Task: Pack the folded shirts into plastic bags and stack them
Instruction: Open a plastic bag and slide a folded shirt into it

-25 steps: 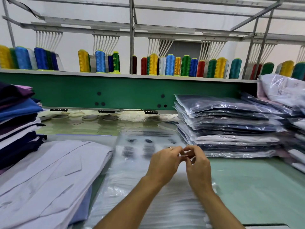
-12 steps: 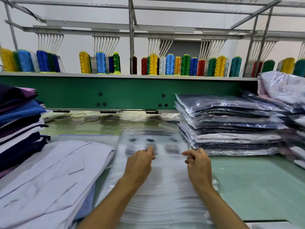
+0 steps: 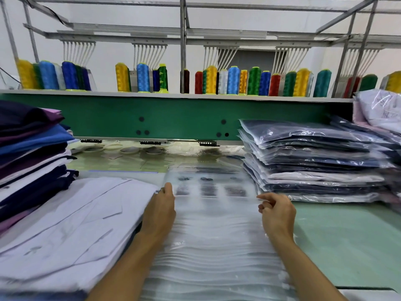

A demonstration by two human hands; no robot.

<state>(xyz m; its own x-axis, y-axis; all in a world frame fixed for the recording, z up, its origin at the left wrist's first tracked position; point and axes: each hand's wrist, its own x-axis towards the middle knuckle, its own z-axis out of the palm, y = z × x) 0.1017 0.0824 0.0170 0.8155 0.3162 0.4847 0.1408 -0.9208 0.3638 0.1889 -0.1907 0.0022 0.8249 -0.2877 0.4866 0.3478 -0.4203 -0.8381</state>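
Observation:
A pile of clear plastic bags (image 3: pixel 214 242) lies flat in front of me, with dark print near its far end. My left hand (image 3: pixel 160 211) holds the top bag at its left edge, fingers hidden under the film. My right hand (image 3: pixel 276 213) pinches the top bag's right edge between thumb and curled fingers. A folded white shirt (image 3: pixel 65 231) lies on a low pile at the left. At the right stands a stack of bagged shirts (image 3: pixel 314 161).
A tall stack of folded shirts (image 3: pixel 30 153) in navy, blue, purple and white stands at the far left. More bagged shirts (image 3: pixel 382 111) are piled at the far right. A green machine beam (image 3: pixel 173 118) with thread cones (image 3: pixel 233 80) above it crosses the back. Pale green tabletop (image 3: pixel 338 240) shows at right.
My hands were together over the middle of the bags a second ago. They have spread apart, the left going far left to the bag's edge, the right staying near the right edge.

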